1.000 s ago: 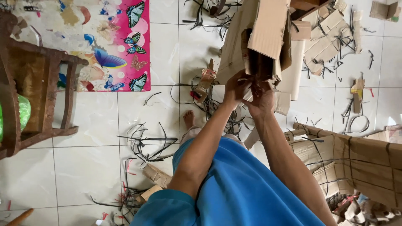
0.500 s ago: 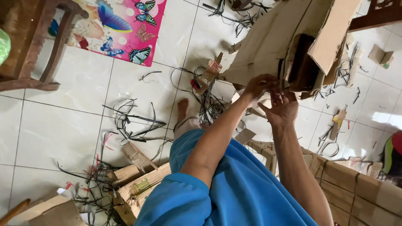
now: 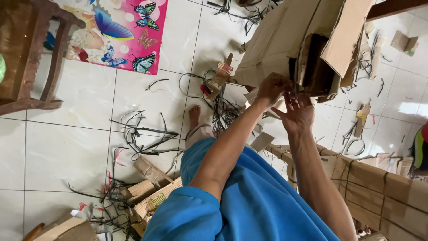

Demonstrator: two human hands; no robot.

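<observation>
cardboard box (image 3: 285, 40), top cut off, pinched by left hand (image 3: 273, 88); right hand (image 3: 298, 112) fingers spread, holding nothing.

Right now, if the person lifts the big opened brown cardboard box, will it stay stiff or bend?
The big brown cardboard box probably bends: its flap hangs loose. It looks light for its size, since the left hand pinches its edge and the right hand is open.

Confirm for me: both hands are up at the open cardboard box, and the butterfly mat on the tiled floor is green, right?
Not quite. The head view shows the butterfly mat is pink, not green. The left hand and right hand are at the open cardboard box.
</observation>
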